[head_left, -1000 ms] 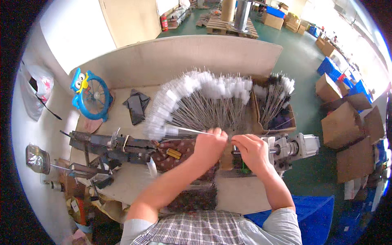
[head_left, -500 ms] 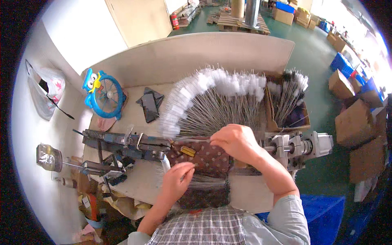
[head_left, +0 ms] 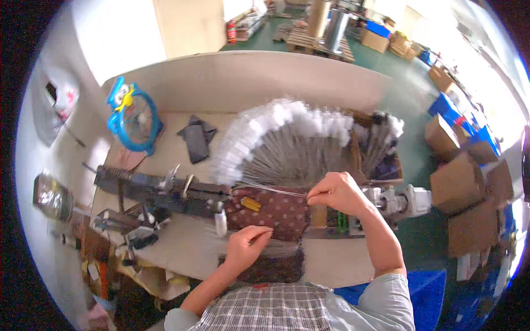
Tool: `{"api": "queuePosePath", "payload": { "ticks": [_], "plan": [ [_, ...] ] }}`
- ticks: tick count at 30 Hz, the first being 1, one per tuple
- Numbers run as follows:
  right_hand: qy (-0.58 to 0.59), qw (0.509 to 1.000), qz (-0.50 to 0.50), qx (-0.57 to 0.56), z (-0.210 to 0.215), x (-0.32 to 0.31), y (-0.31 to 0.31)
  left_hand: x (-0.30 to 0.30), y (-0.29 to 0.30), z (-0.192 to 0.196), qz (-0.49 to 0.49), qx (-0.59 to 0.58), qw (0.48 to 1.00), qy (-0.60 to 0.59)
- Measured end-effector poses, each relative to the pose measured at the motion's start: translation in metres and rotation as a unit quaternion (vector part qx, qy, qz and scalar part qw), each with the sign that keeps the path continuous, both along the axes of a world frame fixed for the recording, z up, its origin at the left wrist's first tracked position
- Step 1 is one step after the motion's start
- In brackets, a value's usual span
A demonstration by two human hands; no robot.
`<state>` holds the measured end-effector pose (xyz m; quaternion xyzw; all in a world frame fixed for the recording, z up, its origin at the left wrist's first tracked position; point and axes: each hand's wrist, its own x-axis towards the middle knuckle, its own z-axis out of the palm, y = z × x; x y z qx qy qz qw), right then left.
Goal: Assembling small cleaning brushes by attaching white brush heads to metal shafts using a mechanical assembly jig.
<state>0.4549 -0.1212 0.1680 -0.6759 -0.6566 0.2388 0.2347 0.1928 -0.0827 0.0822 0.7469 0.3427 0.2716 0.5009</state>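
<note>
My right hand (head_left: 338, 194) is closed in a pinch on the end of a thin pale wire (head_left: 274, 189), which stretches leftward above a brown spotted cloth (head_left: 284, 212). My left hand (head_left: 246, 247) hovers at the cloth's near left edge, thumb and fingertips together; what it pinches, if anything, is too small to make out. A small yellow piece (head_left: 251, 204) lies on the cloth between the hands. Beyond it fans a large heap of wire-stemmed brushes (head_left: 298, 149) with white bristle tips. Several thin strands (head_left: 279, 249) lie near my lap.
A dark metal fixture (head_left: 160, 190) stands at left, a shaft with silver mounts (head_left: 395, 199) at right. A box (head_left: 381, 174) holds more brushes, some dark-tipped. Farther left are a blue toy-like fan (head_left: 135, 121) and a dark phone (head_left: 197, 142). A low panel (head_left: 265, 74) closes the table's back.
My right hand has moved right and slightly nearer, drawing the pale wire along. My left hand has shifted a little right and down. The whole view has tilted slightly.
</note>
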Motion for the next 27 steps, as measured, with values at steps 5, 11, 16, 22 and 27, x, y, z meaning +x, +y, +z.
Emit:
{"api": "queuePosePath", "payload": {
  "ticks": [5, 11, 16, 22, 27],
  "plan": [
    [0.063, 0.978, 0.112, 0.164, -0.022, -0.058, 0.049, 0.008, -0.001, -0.012, 0.022, -0.324, 0.939, -0.11],
    [0.012, 0.972, 0.068, 0.224, -0.054, -0.111, 0.077, -0.042, 0.031, -0.057, 0.176, -0.671, 0.627, -0.353],
    [-0.026, 0.975, 0.05, 0.214, -0.059, -0.119, 0.084, -0.062, 0.05, -0.014, 0.235, -0.619, 0.601, -0.447],
    [-0.05, 0.984, 0.037, 0.168, -0.054, -0.12, 0.086, -0.024, 0.036, 0.008, 0.195, -0.211, 0.955, -0.068],
    [-0.098, 0.972, 0.081, 0.197, -0.048, -0.12, 0.088, -0.036, 0.055, -0.049, 0.162, -0.058, 0.976, 0.131]
  ]
}}
